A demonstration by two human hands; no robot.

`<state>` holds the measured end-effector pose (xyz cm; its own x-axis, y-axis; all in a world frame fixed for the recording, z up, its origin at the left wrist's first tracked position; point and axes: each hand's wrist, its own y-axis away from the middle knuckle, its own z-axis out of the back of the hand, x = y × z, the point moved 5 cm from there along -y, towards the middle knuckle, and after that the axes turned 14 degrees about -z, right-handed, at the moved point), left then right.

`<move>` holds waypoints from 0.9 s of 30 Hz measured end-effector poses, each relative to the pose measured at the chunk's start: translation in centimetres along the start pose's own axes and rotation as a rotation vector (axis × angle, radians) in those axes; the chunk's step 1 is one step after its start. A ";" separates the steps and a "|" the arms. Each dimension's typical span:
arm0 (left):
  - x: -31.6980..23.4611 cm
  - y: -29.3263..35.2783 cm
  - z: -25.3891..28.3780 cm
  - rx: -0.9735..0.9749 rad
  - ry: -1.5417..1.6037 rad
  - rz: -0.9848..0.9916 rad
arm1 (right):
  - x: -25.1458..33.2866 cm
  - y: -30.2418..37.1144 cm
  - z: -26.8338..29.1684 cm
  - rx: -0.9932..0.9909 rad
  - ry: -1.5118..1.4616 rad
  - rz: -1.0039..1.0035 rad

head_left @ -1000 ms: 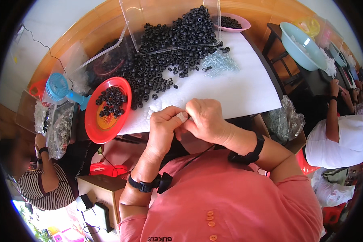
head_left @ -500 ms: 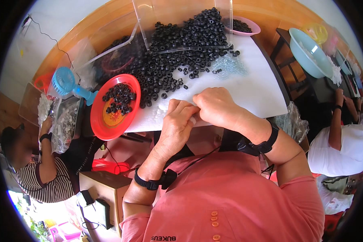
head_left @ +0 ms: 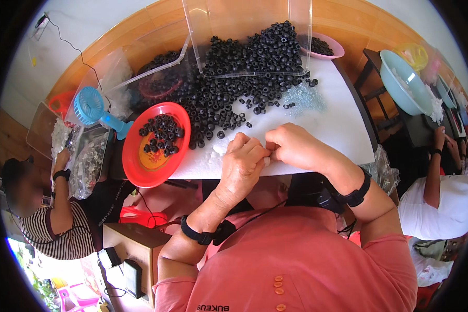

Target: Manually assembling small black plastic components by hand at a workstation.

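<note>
My left hand [head_left: 243,165] and my right hand [head_left: 292,147] meet at the front edge of the white tabletop [head_left: 343,132], fingertips curled together. A small white piece [head_left: 267,161] shows between them; its kind is too small to tell. Both hands are closed, and the fingers hide most of what they grip. Beside my left hand lie several small white pieces [head_left: 217,151]. Beyond the hands spreads a large heap of small black ring-shaped parts [head_left: 218,101]. Right of that heap are tiny clear, bluish pieces [head_left: 307,99].
A red plate [head_left: 146,174] with black parts stands left of my hands, next to a blue handheld fan [head_left: 91,105]. Behind the heap is a clear plastic bin [head_left: 195,39]; a pink bowl [head_left: 338,49] sits far right. Two other people work at either side.
The view has shifted, so the table sits slightly lower and further right. My hands remain together, and the white piece between them shows more plainly.
</note>
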<state>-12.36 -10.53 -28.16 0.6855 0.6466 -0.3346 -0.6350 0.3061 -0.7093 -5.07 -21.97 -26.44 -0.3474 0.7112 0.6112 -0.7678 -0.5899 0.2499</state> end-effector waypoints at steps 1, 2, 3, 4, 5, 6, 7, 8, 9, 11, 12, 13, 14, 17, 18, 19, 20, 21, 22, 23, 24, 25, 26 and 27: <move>0.2 0.1 -0.1 0.002 0.013 0.027 | 0.2 0.3 0.0 -0.077 0.058 0.033; 0.5 0.1 -0.3 0.005 0.028 0.053 | 0.3 0.5 0.1 -0.155 0.115 0.063; 0.5 0.0 -0.4 0.007 0.030 0.054 | 0.4 0.5 0.0 -0.199 0.205 0.058; 0.5 -0.2 -0.5 0.002 0.019 0.063 | 0.3 0.4 0.1 -0.197 0.204 0.056; 0.5 -0.2 -0.5 -0.002 0.009 0.075 | 0.2 0.3 0.1 -0.197 0.223 0.054; 0.7 -0.4 -0.6 0.003 0.013 0.081 | 0.1 0.3 0.1 -0.196 0.241 0.053; 0.8 -0.6 -0.7 0.019 0.006 0.055 | -0.1 0.2 0.2 -0.190 0.237 0.048; 0.8 -0.7 -0.8 0.036 0.000 0.033 | -0.1 0.2 0.3 -0.194 0.225 0.066; 1.0 -0.8 -0.9 0.042 0.005 0.041 | -0.2 0.2 0.3 -0.198 0.212 0.083; 1.2 -0.8 -0.9 0.053 0.034 0.047 | -0.3 0.1 0.3 -0.202 0.214 0.077; 1.2 -0.9 -0.9 0.057 0.040 0.052 | -0.2 0.2 0.1 -0.216 0.219 0.077; 1.2 -1.0 -0.9 0.079 0.002 0.051 | -0.1 0.2 -0.1 -0.212 0.218 0.072; 1.2 -1.3 -0.8 0.096 -0.040 0.044 | 0.3 0.2 -0.1 -0.243 0.247 0.052; 1.0 -0.9 -0.9 0.089 -0.039 0.017 | 0.2 0.5 -0.1 -0.273 0.289 0.035; 1.0 -0.8 -0.8 0.080 -0.015 0.008 | 0.0 0.4 -0.3 -0.265 0.298 0.036; 0.7 -0.9 -0.8 0.076 -0.019 -0.006 | -0.3 0.6 -0.3 -0.280 0.301 0.038; 0.3 -0.8 -0.8 0.059 -0.050 -0.019 | -0.5 1.1 -0.6 -0.301 0.266 0.093; -0.1 -0.8 -0.6 0.041 -0.082 -0.031 | -0.5 1.6 -0.7 -0.321 0.229 0.149; -0.4 -0.8 -0.3 0.043 -0.089 -0.036 | -0.7 1.9 -0.6 -0.328 0.226 0.154; -0.5 -0.8 0.4 0.021 -0.096 -0.036 | -0.7 2.4 -0.3 -0.372 0.159 0.214; -0.2 -0.9 1.2 0.001 -0.104 -0.038 | -0.8 2.8 0.1 -0.417 0.089 0.273; 0.1 -0.7 3.0 -0.097 -0.127 -0.044 | -1.2 3.0 0.7 -0.427 0.080 0.274; 0.3 -0.5 5.5 -0.168 -0.182 0.008 | -1.9 3.6 2.1 -0.597 0.137 0.230; 0.6 -0.3 7.9 -0.149 -0.286 0.116 | -3.0 4.3 3.4 -0.764 0.196 0.174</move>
<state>-14.52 -4.70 -23.24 0.4708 0.8474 -0.2455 -0.6290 0.1273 -0.7669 -5.50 -27.95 -24.63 -0.5296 0.7293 0.4332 -0.8251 -0.3243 -0.4627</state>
